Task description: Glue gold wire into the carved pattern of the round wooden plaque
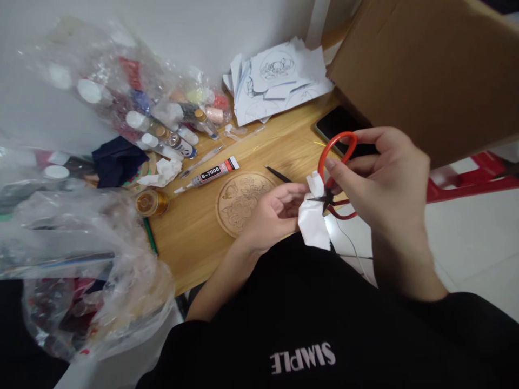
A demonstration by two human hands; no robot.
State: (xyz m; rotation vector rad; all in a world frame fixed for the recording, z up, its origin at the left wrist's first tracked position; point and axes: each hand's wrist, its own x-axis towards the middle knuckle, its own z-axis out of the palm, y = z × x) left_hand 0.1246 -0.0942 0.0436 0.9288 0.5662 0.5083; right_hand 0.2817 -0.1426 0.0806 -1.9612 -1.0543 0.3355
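My right hand grips a pair of red-handled scissors, fingers through the loops, the dark blades meeting at a small white piece of paper. My left hand pinches that paper by its edge, fingers curled. Both hands hover over the near edge of a wooden table. Just left of my left hand lies a round wooden disc carved with a floral pattern. A thin black tool rests beside the disc.
A B-7000 glue tube, a small gold jar and clear plastic bags of bead bottles crowd the left. Paper cut-outs with drawings lie at the back. A phone sits under a cardboard box. A red stool stands right.
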